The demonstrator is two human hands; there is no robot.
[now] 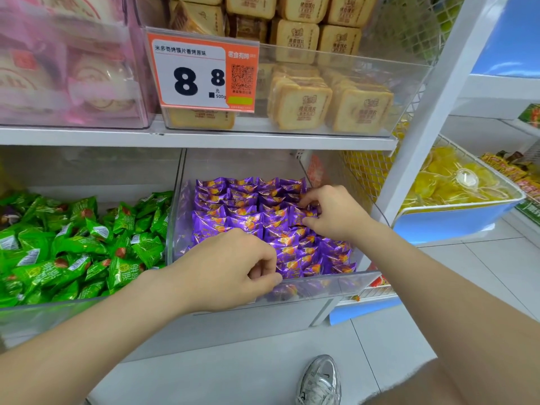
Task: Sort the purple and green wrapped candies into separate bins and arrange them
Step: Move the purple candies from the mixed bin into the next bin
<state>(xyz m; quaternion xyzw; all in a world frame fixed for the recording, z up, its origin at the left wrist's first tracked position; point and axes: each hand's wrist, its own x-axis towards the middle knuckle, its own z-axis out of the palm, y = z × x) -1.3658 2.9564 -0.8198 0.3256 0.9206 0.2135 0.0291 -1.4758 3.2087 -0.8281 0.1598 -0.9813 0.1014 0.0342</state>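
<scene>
Purple candies lie in rows in the clear bin at centre frame, and green candies are heaped at lower left. The right hand pinches purple candies with curled fingers. The left hand curls its fingers over the front row; whether it grips any, I cannot tell.

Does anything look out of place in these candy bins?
One dark wrapper sits among the green candies at the far left edge. They lie jumbled; the purple candies stand in neat rows.

a snack shop, price tag on a clear bin, white shelving stocked with wrapped sweets
</scene>
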